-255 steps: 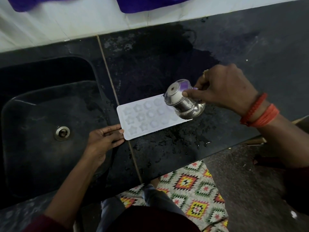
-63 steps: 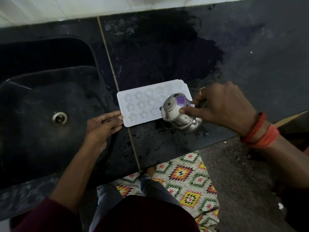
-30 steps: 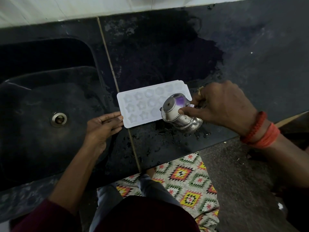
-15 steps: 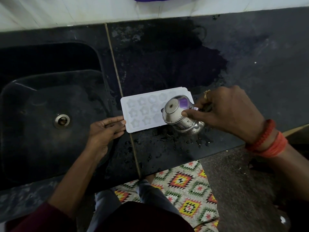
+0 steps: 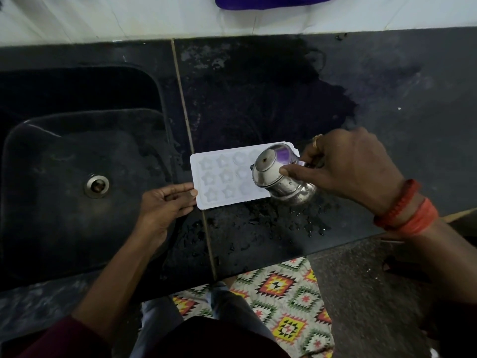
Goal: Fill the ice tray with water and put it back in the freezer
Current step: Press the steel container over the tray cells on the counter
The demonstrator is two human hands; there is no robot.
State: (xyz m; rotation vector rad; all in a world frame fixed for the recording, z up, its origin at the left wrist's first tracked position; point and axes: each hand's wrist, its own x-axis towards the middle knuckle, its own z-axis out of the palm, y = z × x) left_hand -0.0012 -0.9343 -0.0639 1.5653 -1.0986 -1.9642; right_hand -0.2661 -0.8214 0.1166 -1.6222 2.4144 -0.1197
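While the left hand pinned the ice tray steady on the tabletop, the right hand, clasping a steel pot, tipped it over the tray.

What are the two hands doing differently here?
The left hand lies low and flat, pinching the near left corner of the white ice tray; the right hand is raised, gripping a tilted steel pot over the tray's right end. Only the right wrist wears red bands. Both are bare.
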